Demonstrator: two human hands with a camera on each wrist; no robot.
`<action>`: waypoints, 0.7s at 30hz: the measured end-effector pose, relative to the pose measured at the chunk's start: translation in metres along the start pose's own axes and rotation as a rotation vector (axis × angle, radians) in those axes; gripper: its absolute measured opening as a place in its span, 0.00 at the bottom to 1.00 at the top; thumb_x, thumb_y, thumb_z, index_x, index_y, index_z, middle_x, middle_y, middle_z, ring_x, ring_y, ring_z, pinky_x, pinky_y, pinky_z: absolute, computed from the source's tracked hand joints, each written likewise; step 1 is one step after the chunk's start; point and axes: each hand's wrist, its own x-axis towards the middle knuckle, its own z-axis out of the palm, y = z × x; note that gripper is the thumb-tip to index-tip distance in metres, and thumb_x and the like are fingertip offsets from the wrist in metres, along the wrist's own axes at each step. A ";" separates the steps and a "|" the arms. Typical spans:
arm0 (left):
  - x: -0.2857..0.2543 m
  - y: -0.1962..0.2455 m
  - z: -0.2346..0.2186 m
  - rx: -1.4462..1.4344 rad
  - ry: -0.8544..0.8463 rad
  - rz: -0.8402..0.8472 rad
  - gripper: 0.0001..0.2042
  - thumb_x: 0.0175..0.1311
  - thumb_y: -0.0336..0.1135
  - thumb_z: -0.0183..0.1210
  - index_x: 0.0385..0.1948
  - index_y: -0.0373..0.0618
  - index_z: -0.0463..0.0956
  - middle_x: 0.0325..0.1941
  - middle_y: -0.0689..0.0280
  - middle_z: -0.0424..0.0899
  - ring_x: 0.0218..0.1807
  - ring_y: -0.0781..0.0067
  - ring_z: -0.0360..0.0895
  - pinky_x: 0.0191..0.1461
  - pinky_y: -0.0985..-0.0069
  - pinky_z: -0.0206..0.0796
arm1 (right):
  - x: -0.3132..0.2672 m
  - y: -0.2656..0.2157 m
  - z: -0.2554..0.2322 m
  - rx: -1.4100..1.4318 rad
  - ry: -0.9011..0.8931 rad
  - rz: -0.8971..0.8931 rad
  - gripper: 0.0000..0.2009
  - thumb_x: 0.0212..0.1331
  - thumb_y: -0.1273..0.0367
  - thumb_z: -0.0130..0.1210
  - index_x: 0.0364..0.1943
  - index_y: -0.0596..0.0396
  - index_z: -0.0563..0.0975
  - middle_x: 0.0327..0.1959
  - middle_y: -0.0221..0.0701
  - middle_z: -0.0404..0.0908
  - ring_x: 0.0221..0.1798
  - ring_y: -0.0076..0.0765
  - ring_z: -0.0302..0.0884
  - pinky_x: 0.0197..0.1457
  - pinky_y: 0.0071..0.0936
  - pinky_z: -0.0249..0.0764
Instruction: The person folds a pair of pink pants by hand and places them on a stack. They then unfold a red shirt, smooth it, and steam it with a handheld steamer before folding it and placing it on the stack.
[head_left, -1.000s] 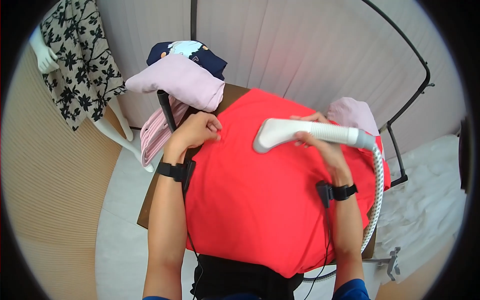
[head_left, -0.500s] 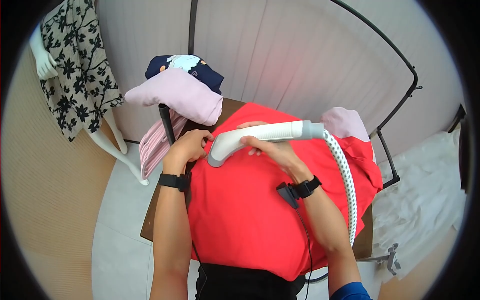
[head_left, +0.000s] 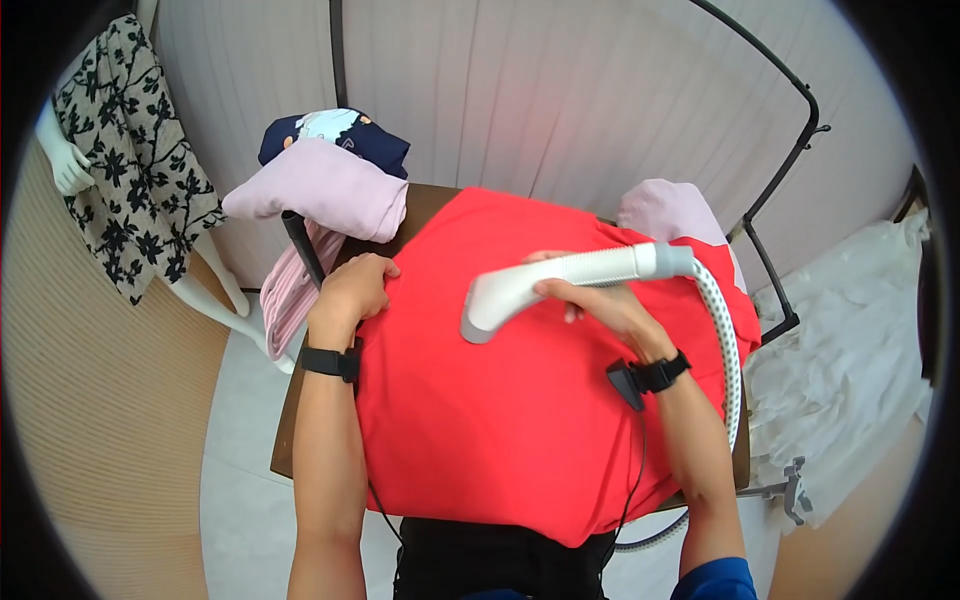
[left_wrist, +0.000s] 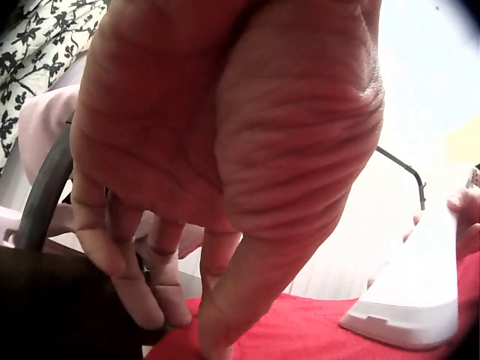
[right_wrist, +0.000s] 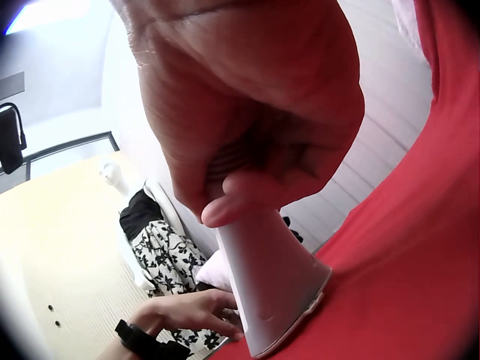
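Over the middle of the head view, gripping a white garment steamer (head_left: 510, 298) in the right hand (head_left: 600, 300), with fingers and thumb wrapped round the handle. Got it pointing left and slightly down, close over the red garment (head_left: 500, 430); can't tell for sure whether touching it. Off to the right, running from the handle's grey end, then curving down past the right forearm: seeing the speckled hose (head_left: 722, 330).

At the garment's left edge, pinching red fabric between thumb and forefinger of the left hand (head_left: 355, 288), other fingers bent down beside it. Wearing black straps on both wrists.

Under the red garment, seeing a brown tabletop (head_left: 425, 200). At the upper left, spotting a pale pink folded garment (head_left: 325, 185) in front of a navy printed garment (head_left: 380, 145), and below them pink striped fabric (head_left: 290, 290) by a black bar (head_left: 300, 245). Farther left, noting a floral skirt (head_left: 130, 160) on a mannequin (head_left: 70, 165). Past the red garment's upper right, catching a pale pink cloth (head_left: 670, 210), then a black rack frame (head_left: 815, 105) and, at the right edge, sheer white fabric (head_left: 840, 370).
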 end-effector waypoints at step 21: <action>-0.012 -0.015 0.014 0.050 0.075 0.258 0.26 0.59 0.35 0.68 0.61 0.41 0.77 0.46 0.48 0.85 0.50 0.47 0.82 0.54 0.60 0.72 | -0.066 0.001 -0.050 -0.009 0.123 -0.169 0.18 0.63 0.68 0.68 0.55 0.58 0.81 0.42 0.27 0.87 0.41 0.20 0.83 0.40 0.18 0.77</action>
